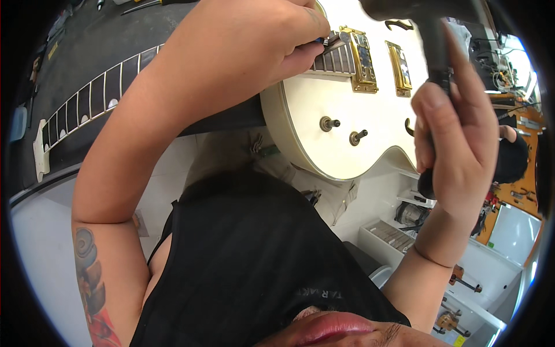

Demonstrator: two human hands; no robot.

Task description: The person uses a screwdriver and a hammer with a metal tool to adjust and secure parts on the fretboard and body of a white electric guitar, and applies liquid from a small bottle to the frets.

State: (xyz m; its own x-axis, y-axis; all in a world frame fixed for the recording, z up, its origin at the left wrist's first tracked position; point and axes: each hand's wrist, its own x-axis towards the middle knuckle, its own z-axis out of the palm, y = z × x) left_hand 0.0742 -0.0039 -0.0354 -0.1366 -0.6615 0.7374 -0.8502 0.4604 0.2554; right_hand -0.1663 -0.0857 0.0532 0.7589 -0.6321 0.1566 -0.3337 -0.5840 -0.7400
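A cream electric guitar (298,130) lies across the bench, its dark fretted neck (95,92) running to the left. My left hand (298,43) is closed over the neck near the body, pinching a small metal tool (335,41) with a bit of blue on it. The tool's end rests by the last frets, beside the first gold pickup (363,61); my fingers hide most of it. Raised over the right side of the body, my right hand (459,121) grips a black hammer (439,49) by its handle. The hammer's head is blurred and cut by the upper edge.
A second gold pickup (400,69) and two bare control shafts (329,124) stand up from the guitar top. A screwdriver (139,7) lies on the dark bench mat (87,43) at the far left. Another person (511,153) is at the right, near an orange tool board (520,194).
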